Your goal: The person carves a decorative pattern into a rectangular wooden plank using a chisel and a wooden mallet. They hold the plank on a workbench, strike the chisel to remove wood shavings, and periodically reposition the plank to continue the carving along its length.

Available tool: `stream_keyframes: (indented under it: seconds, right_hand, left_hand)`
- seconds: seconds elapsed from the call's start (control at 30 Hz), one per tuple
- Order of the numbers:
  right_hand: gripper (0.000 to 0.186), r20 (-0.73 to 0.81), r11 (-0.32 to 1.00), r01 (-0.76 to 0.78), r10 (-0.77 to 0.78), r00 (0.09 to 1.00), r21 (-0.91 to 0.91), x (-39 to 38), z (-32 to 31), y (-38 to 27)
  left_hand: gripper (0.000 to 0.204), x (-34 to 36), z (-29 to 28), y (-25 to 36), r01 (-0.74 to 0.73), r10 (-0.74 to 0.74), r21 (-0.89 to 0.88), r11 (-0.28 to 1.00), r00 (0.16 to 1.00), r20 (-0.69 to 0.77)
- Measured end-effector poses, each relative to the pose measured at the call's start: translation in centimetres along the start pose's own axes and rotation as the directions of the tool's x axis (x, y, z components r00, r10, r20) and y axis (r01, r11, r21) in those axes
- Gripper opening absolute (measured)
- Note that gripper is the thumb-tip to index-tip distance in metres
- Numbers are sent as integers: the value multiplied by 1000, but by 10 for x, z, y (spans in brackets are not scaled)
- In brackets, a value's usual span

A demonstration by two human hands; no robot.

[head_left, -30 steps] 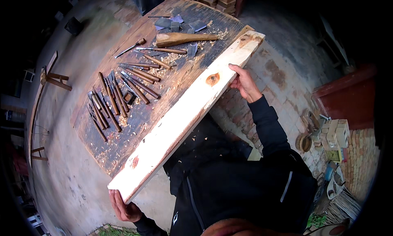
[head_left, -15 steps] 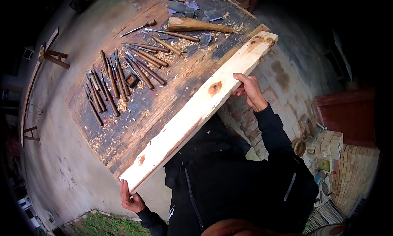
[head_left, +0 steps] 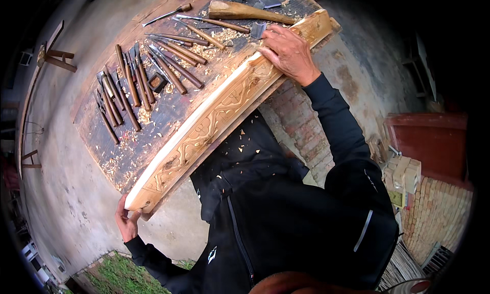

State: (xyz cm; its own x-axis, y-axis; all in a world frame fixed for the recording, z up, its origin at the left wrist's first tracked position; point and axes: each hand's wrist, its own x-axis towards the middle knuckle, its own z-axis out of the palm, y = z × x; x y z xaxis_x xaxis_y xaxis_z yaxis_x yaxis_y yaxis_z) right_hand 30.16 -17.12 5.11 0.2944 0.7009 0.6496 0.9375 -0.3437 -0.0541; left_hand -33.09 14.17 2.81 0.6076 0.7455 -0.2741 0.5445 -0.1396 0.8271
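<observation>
A long pale wooden plank [head_left: 196, 141] stands tilted along the near edge of the workbench, showing a side carved with a scrolling relief pattern and pencil lines. Its lower left end is gripped by my left hand [head_left: 127, 222], thumb on the near side and fingers partly hidden behind. Towards the upper right end, my right hand [head_left: 291, 54] wraps over the top edge, with the thumb along the wood. Just beyond those fingers lies a small grey abrasive block [head_left: 258, 30]. Wood chips are on my dark trousers, below the plank.
Many wooden-handled carving chisels [head_left: 176, 74] lie across the workbench [head_left: 168, 121] among shavings. A wooden mallet [head_left: 247, 11] and a small dark square box [head_left: 157, 82] are there too. Left stands a long wooden trestle [head_left: 61, 59]; bricks [head_left: 434, 217] are stacked at the right.
The plank has been turned from its plain face to its carved one. My right hand has moved up and over its top edge; my left hand has shifted left and slightly up with its end.
</observation>
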Motion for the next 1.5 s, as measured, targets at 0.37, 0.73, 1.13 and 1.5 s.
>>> stream_keyframes:
  seconds: [0.37,0.73,1.13,1.5]
  right_hand:
    - [18,112,992,41,-54,992,116,-7,45,18]
    - [14,72,976,-35,20,997,217,-25,55,19]
    - [12,84,978,-37,21,996,205,-30,47,13]
    - [9,61,963,-52,37,997,264,-27,53,9]
  left_hand:
    - [72,21,7,10,-53,54,216,975,999,2]
    - [97,22,85,67,-208,305,615,761,951,-56]
    - [117,43,185,107,-460,526,641,615,844,101]
    - [112,57,171,104,-471,507,607,640,853,127]
